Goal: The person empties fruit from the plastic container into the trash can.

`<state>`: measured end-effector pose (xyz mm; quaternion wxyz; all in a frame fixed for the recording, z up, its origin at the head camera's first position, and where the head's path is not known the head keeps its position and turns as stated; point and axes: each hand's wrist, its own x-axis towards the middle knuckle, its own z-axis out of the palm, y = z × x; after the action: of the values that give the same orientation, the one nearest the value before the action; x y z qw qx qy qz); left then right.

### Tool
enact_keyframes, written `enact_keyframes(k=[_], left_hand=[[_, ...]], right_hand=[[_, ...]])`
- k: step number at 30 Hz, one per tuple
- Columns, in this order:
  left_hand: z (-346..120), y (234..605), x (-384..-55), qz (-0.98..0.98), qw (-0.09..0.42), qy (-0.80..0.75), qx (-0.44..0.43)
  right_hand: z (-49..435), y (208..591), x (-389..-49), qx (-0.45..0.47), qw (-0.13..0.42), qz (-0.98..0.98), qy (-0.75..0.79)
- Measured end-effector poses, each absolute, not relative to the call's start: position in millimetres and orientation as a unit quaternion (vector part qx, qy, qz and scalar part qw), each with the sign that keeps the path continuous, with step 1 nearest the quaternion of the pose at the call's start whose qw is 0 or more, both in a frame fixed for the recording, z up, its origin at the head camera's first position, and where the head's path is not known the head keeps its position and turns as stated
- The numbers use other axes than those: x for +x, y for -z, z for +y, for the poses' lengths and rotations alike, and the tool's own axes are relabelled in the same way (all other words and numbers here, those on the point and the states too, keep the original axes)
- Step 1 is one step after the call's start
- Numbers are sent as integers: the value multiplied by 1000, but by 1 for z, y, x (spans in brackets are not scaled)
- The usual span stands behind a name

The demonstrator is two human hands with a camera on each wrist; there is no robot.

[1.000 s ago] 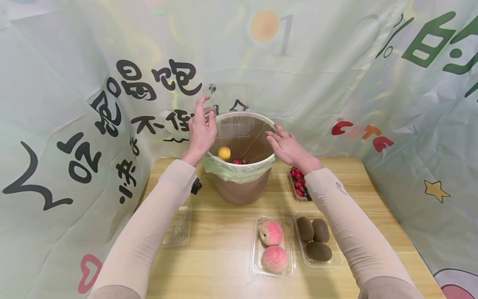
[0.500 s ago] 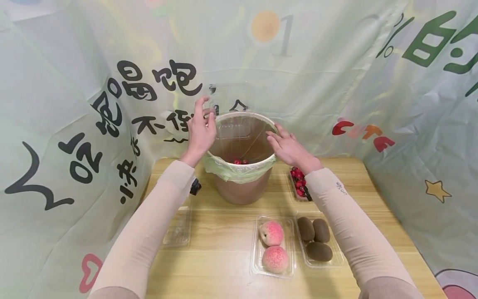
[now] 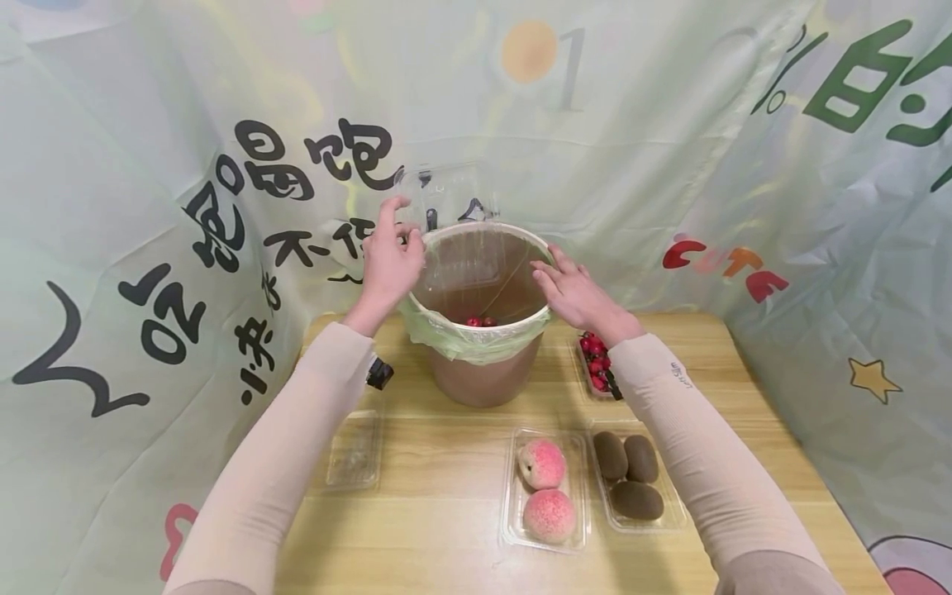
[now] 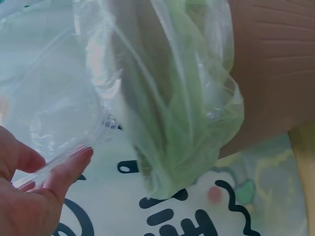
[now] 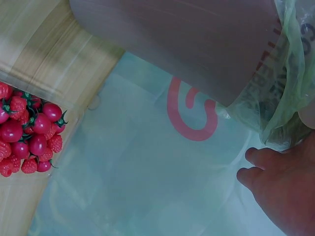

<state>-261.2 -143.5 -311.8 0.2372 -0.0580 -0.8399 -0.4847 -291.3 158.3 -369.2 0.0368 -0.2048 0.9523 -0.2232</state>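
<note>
My left hand (image 3: 392, 258) pinches the edge of a clear plastic container (image 3: 449, 194), tilted over the far left side of the bin's mouth. In the left wrist view, thumb and fingers are on opposite sides of its thin edge. The brown bin (image 3: 479, 384) stands upright, lined with a pale green bag (image 3: 476, 347) folded over its white rim. Two small red fruits (image 3: 481, 321) show inside. My right hand (image 3: 576, 293) rests on the bin's right rim, fingers loosely extended; the right wrist view shows two fingertips outside the bag.
Two peaches (image 3: 546, 487) sit in a clear tray at front, with several kiwis (image 3: 628, 475) in another beside it. Cherry tomatoes and raspberries (image 5: 29, 132) fill a box right of the bin. A clear tray (image 3: 353, 450) lies left. Printed cloth (image 3: 632, 165) surrounds the table.
The yellow fruit seen inside the bin a second ago has gone from view. My left hand has shifted slightly left, and the clear container has tilted with it. My right hand stays put.
</note>
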Motion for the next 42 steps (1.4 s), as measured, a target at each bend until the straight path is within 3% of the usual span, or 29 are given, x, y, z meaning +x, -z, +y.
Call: enact_keyframes(k=[18, 42], left_hand=[[-152, 311, -219, -854, 184, 477, -92], [-175, 339, -160, -824, 166, 530, -114]], right_hand=[[158, 368, -290, -200, 41, 953, 224], [159, 369, -292, -200, 36, 952, 227]])
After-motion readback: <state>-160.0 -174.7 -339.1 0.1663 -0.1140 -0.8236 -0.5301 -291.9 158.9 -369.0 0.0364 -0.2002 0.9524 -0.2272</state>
